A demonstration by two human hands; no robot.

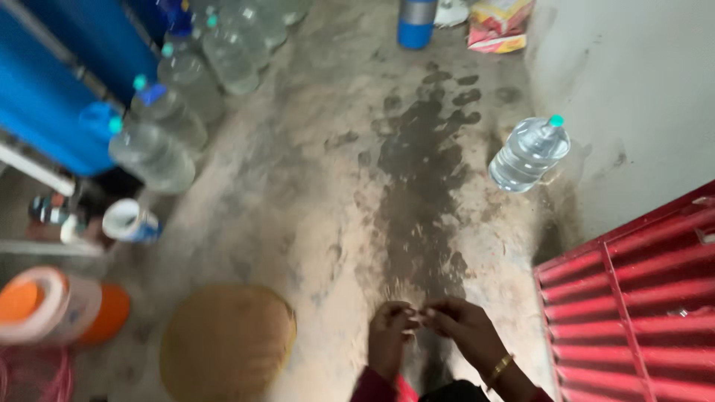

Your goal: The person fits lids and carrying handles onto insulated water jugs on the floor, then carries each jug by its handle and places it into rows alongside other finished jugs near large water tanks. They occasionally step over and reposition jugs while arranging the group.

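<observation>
Both hands meet low in the view, the left hand [389, 331] and right hand [465, 331] with fingertips pinched together on something too small and blurred to identify. The nearest large thing, 1 clear water bottle [529, 152], lies up and right across the wet floor [417, 193], nearer the right hand, neck pointing upper right.

A dusty concrete floor [313, 186] spreads out ahead of the fingers, with a dark wet streak [421, 179] running straight up from them. Right of the fingers stands a red slatted metal panel [633, 298] below a pale plaster wall [633, 82]. The light is dim and even.
</observation>
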